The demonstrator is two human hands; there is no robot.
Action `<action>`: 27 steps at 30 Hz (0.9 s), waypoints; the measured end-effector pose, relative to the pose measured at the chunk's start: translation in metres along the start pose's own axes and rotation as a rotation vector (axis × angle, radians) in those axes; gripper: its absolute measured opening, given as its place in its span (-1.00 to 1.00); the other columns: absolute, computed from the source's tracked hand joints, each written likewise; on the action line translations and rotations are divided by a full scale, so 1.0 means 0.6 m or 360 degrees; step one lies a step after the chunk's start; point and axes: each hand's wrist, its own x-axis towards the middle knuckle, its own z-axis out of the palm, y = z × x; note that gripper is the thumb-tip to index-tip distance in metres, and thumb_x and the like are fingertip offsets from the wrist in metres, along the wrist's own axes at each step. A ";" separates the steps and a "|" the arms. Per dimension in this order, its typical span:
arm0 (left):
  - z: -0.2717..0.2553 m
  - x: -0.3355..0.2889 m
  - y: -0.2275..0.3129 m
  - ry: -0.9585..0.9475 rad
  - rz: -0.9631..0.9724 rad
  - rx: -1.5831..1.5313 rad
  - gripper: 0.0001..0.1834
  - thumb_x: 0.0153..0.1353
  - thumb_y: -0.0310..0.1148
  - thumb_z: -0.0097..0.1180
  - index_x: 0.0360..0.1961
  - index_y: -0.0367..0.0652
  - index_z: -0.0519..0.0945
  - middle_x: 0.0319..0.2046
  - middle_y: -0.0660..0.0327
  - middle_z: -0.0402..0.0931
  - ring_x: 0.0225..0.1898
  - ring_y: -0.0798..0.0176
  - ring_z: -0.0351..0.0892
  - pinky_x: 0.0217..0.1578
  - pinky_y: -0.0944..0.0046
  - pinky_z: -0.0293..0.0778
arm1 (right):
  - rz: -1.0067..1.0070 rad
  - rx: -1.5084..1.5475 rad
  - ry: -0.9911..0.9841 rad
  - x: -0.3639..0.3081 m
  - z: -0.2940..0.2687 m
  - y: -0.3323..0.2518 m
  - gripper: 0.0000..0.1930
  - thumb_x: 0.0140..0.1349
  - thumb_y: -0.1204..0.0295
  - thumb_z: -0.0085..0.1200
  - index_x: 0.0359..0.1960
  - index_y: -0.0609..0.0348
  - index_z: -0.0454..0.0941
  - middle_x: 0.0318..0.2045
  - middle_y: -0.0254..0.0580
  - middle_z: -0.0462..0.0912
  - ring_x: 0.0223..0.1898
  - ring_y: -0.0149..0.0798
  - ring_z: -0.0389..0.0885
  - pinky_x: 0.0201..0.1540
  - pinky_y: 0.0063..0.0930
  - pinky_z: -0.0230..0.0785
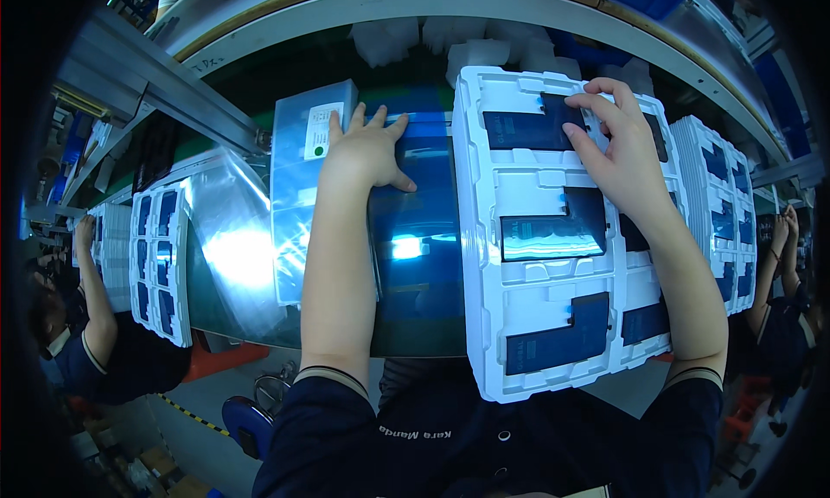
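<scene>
My left hand (367, 152) lies flat with its fingers spread, across the edge between a clear plastic sheet stack (294, 204) and a dark blue glossy surface (415, 221). A white label (320, 128) with a green dot is on the stack by my fingers. My right hand (616, 130) is curled over a white moulded tray (475, 239), which sits at the top of a pile. Its thumb and forefinger touch the right part of a flat dark L-shaped battery (523, 130) in the far left pocket. More batteries (553, 239) lie in the other pockets.
Another pile of filled trays (726, 213) stands at the right, and one more (160, 264) at the left. Clear film (229, 239) lies beside the sheet stack. White foam-like pieces (484, 57) sit under the shelf (415, 1). People work on both sides.
</scene>
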 end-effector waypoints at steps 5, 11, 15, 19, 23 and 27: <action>-0.002 0.002 0.007 -0.0028 -0.0022 -0.0063 0.04 -0.33 -0.07 0.49 0.30 0.28 0.26 0.35 0.21 0.09 0.41 0.12 -0.07 0.35 -0.16 -0.33 | 0.0132 0.0079 -0.0088 0.000 -0.011 -0.010 -0.73 0.10 0.34 0.19 -0.18 0.17 0.58 0.01 -0.15 0.41 -0.23 -0.21 0.50 -0.29 -0.46 0.41; -0.012 -0.003 -0.007 0.0145 -0.0028 -0.0193 -0.38 -0.10 -0.23 0.37 0.09 0.12 0.54 0.11 0.12 0.46 0.19 0.08 0.37 0.30 0.00 0.06 | 0.0130 0.0100 -0.0107 -0.001 -0.015 -0.021 -0.71 0.09 0.31 0.20 -0.17 0.13 0.59 0.08 -0.15 0.39 -0.21 -0.19 0.49 -0.28 -0.44 0.42; -0.048 -0.035 -0.023 0.0416 0.0071 -0.0569 -0.52 0.02 -0.25 0.27 0.02 -0.08 0.58 -0.08 0.07 0.58 -0.09 0.06 0.59 0.00 0.16 0.45 | 0.0006 0.0139 -0.0055 -0.004 -0.015 -0.015 -0.69 0.10 0.32 0.19 -0.12 0.11 0.57 0.10 -0.13 0.38 -0.10 -0.13 0.50 -0.18 -0.39 0.42; -0.119 -0.111 -0.029 0.0746 0.0480 -0.1065 -0.57 0.03 -0.32 0.27 -0.05 -0.25 0.58 -0.22 0.07 0.61 -0.19 0.23 0.60 -0.13 0.29 0.47 | -0.0348 0.0358 -0.0037 -0.003 -0.021 -0.027 -0.62 0.10 0.33 0.20 -0.02 0.11 0.51 0.16 -0.08 0.35 0.06 -0.04 0.44 0.02 -0.30 0.35; -0.145 -0.172 -0.026 0.0866 0.0890 -0.1668 -0.61 0.02 -0.36 0.29 -0.12 -0.31 0.57 -0.32 0.15 0.60 -0.29 0.35 0.56 -0.21 0.38 0.45 | -0.0519 0.0608 -0.0086 -0.023 -0.026 -0.075 -0.35 0.07 0.33 0.24 0.21 0.18 0.28 0.18 0.05 0.34 0.19 0.06 0.34 0.21 -0.22 0.20; -0.153 -0.187 -0.032 0.0736 0.1121 -0.2139 -0.61 -0.01 -0.34 0.34 -0.18 -0.32 0.56 -0.38 0.22 0.57 -0.30 0.42 0.52 -0.23 0.40 0.44 | -0.0772 0.0853 -0.0153 -0.030 -0.026 -0.081 -0.45 0.03 0.44 0.26 0.09 0.23 0.37 0.04 -0.01 0.46 0.00 -0.03 0.50 0.06 -0.35 0.35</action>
